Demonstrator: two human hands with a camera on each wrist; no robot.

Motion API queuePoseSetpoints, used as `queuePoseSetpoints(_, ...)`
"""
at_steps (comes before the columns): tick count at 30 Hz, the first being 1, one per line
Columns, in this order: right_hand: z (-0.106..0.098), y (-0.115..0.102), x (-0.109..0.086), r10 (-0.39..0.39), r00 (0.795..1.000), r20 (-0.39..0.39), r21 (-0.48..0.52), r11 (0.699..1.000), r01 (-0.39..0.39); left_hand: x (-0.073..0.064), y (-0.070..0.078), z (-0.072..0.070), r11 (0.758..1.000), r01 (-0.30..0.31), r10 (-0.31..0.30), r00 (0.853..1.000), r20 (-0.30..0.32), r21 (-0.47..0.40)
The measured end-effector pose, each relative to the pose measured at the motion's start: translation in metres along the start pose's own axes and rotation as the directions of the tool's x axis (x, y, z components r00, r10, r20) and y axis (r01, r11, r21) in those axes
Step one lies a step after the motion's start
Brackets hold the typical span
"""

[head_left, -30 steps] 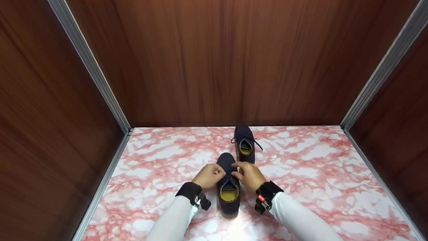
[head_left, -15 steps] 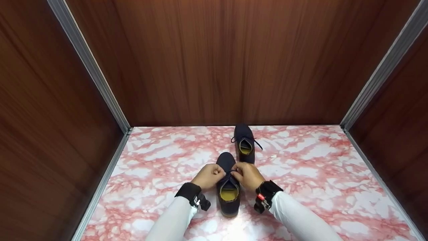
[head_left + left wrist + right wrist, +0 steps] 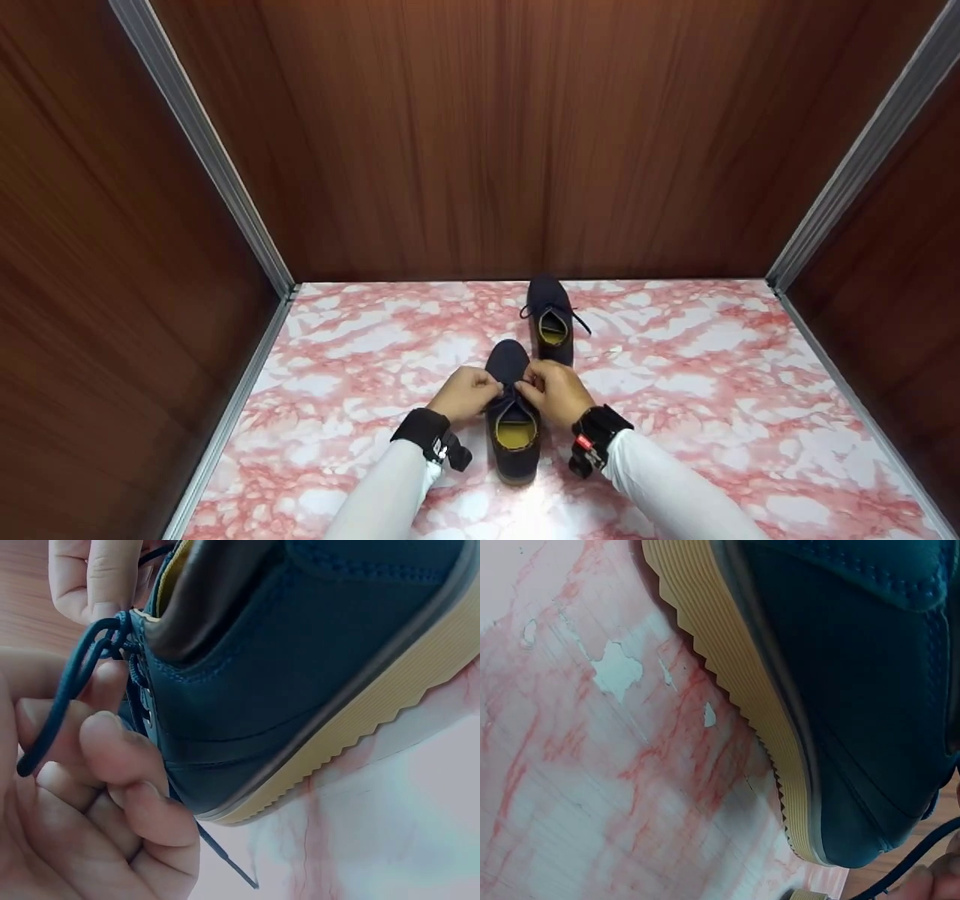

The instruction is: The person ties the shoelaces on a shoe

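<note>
A dark navy lace-up shoe with a yellow lining stands between the two hands, toe pointing away. My left hand is at the left of its lacing, fingers curled around the shoelace, which forms a loop beside the knot in the left wrist view. From the other side, my right hand pinches lace at the knot between thumb and index finger. In the right wrist view, a strand of lace runs to its fingertips, mostly cut off by the frame edge. One loose lace end hangs by the toe in the left wrist view.
A matching navy shoe stands farther back, slightly right, close to the brown wood-look back wall. Its laces spread to both sides. Wood-look panels with metal corner rails flank the red-and-white marbled surface.
My right thumb and index finger have come together on the lace, moving slightly left toward the knot. The left hand has hardly moved, and both shoes stay in place.
</note>
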State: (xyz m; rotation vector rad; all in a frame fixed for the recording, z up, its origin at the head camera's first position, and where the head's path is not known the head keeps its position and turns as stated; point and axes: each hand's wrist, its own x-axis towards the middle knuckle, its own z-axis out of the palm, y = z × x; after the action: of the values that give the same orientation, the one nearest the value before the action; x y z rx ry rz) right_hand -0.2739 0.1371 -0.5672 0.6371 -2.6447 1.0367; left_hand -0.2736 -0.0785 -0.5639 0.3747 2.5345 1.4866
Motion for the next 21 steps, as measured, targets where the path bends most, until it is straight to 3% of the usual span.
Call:
queuePoseSetpoints(13, 0.0022, 0.0054, -0.0041, 0.092, 0.996, 0.021, 0.108, 0.990, -0.094, -0.0005, -0.0009, -0.0005, 1.000, 0.009, -0.009, 0.999, -0.036, 0.000)
queuePoseSetpoints(17, -0.0003, 0.0070, -0.0048, 0.124, 0.990, 0.072, 0.161, 0.978, -0.134, -0.0006, -0.0024, 0.0004, 1.000, -0.006, 0.005, 1.000, -0.006, -0.027)
queuePoseSetpoints(21, -0.0054, 0.0094, -0.0061, 0.149, 0.975, 0.167, 0.259, 0.947, -0.189, -0.0016, -0.0036, 0.0019, 0.999, -0.016, 0.018, 0.999, 0.028, -0.046)
